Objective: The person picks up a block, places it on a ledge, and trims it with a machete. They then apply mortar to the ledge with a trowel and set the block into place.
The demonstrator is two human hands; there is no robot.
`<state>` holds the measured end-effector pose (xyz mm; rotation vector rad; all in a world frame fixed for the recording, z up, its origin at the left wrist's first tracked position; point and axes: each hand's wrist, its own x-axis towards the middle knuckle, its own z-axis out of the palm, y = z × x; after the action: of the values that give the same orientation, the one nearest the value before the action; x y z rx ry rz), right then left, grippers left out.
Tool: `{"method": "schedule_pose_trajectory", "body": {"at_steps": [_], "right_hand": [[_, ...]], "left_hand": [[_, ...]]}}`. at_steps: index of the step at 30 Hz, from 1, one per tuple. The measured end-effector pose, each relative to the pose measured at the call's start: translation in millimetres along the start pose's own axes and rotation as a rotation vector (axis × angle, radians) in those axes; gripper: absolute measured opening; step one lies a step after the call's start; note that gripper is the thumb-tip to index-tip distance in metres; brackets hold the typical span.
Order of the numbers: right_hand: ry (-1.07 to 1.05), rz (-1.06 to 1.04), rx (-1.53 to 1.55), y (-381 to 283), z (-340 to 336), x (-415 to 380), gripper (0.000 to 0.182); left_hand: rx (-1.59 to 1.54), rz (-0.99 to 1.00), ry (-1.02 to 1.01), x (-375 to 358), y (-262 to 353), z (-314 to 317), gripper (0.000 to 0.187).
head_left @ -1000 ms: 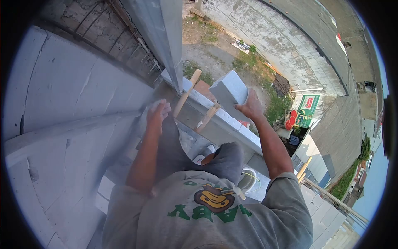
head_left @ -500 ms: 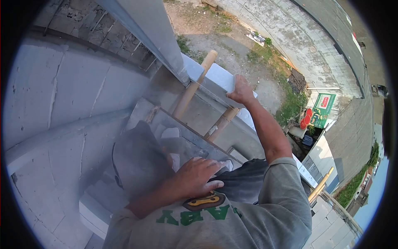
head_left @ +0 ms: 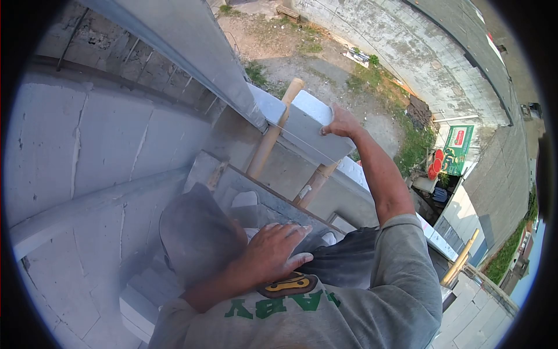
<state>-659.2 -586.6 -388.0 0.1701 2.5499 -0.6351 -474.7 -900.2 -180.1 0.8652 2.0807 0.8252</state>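
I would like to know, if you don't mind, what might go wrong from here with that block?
The block might slip outward: only the right hand is on it, the left hand is away, and the ground lies below.

The string runs close along its near side, so a nudge could shift it.

Its end could bump the adjacent bamboo pole.

Overlooks a dirt yard [head_left: 282, 49], patchy grass [head_left: 414, 144], a green banner [head_left: 458, 148] beside red objects [head_left: 435, 165], and a weathered wall [head_left: 407, 55].
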Motion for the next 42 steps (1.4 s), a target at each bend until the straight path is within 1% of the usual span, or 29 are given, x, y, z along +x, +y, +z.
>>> {"method": "schedule_pose_trajectory", "body": {"at_steps": [3, 5, 6, 11, 14, 17, 18, 19, 26, 28, 29, 31, 34, 38, 40, 41, 42], "right_hand": [[-0.022, 0.002, 0.018, 3.7, 2.6, 19.4, 0.085], [-0.028, -0.001, 0.022, 9.4, 3.4, 30.9, 0.087], [-0.051, -0.001, 0.082, 13.6, 2.7, 35.2, 0.088], [-0.129, -0.003, 0.276, 33.8, 8.2, 49.5, 0.09], [-0.154, -0.008, 0.209, 38.3, 21.1, 62.4, 0.091], [-0.145, -0.024, 0.204, 32.7, 19.0, 58.0, 0.089], [-0.138, 0.004, 0.166, 26.7, 15.5, 55.7, 0.088], [-0.131, 0.033, 0.13, 23.2, 15.5, 53.2, 0.087], [-0.119, 0.057, 0.072, 26.4, 19.3, 54.8, 0.087], [-0.038, 0.074, -0.025, 15.2, 4.0, 42.9, 0.09], [-0.047, 0.08, -0.026, 18.8, 2.9, 42.9, 0.09], [0.193, 0.081, -0.197, 25.0, -9.5, 42.9, 0.092], [0.248, 0.122, -0.196, 36.3, -38.4, 35.7, 0.093], [0.255, 0.086, -0.145, 43.0, -57.8, 12.2, 0.092], [0.119, 0.017, -0.08, 40.0, -51.3, 5.1, 0.09], [0.128, 0.019, -0.076, 35.7, -43.4, 1.4, 0.09], [0.092, 0.021, -0.05, 27.0, -32.3, -2.2, 0.087]], "left_hand": [[0.011, 0.042, 0.041, -1.7, -0.2, 1.6, 0.059], [-0.001, 0.018, 0.005, -5.1, -1.4, 0.0, 0.061], [-0.023, -0.002, -0.024, -6.2, -1.8, -0.1, 0.062], [-0.053, -0.066, -0.013, -7.8, -10.0, -1.3, 0.062], [-0.045, -0.125, 0.004, -11.7, -11.3, -3.3, 0.062], [-0.029, -0.167, 0.002, -13.9, -12.3, -3.2, 0.063], [-0.018, -0.184, -0.006, -14.2, -11.7, -3.8, 0.064], [-0.022, -0.184, -0.009, -14.1, -10.1, -4.1, 0.064], [-0.065, -0.184, -0.042, -11.2, -7.3, -2.4, 0.064], [-0.068, -0.203, -0.048, -13.9, -7.2, -1.2, 0.064], [-0.077, -0.204, -0.025, -13.5, -6.9, -1.5, 0.064], [-0.086, -0.197, -0.005, -14.6, -1.6, -3.4, 0.064], [-0.092, -0.239, 0.017, -12.9, 0.0, -5.4, 0.063], [-0.086, -0.243, 0.031, -5.1, 1.9, -6.9, 0.062], [-0.045, -0.226, 0.035, -0.3, 3.0, -5.9, 0.061], [-0.038, -0.193, 0.026, 2.6, 4.9, -5.0, 0.061], [-0.029, -0.164, 0.016, 4.9, 6.7, -4.3, 0.062]]}}
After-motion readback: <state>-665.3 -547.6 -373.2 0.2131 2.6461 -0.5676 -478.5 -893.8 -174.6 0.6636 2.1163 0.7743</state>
